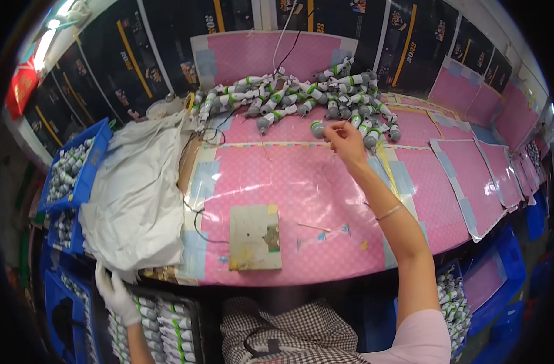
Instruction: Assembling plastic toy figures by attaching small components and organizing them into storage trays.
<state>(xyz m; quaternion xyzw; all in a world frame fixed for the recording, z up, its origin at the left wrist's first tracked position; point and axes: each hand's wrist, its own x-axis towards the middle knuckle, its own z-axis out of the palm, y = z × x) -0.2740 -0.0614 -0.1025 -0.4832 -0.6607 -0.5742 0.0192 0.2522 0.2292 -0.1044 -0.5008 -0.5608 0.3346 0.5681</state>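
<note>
My right hand (345,141) is bare and reaches across the table to the front of a heap of white-and-grey plastic pieces (289,97) with green bands. Its fingers are closed at the end of one such piece (317,129), whose round grey end points left. My left hand (117,298) wears a white glove and is at the lower left, by the hanging edge of a white cloth (137,194). Its fingers are stretched out and apart, with nothing visible in them. Beneath it, a black tray (195,315) holds rows of similar pieces.
A worn metal box (252,238) with a cable stands on the pink-covered table (313,194), near a small white stick (314,227). Blue bins (95,164) of pieces are stacked at the left. Another bin (501,267) is at the lower right. Pink panels (465,182) lie on the right.
</note>
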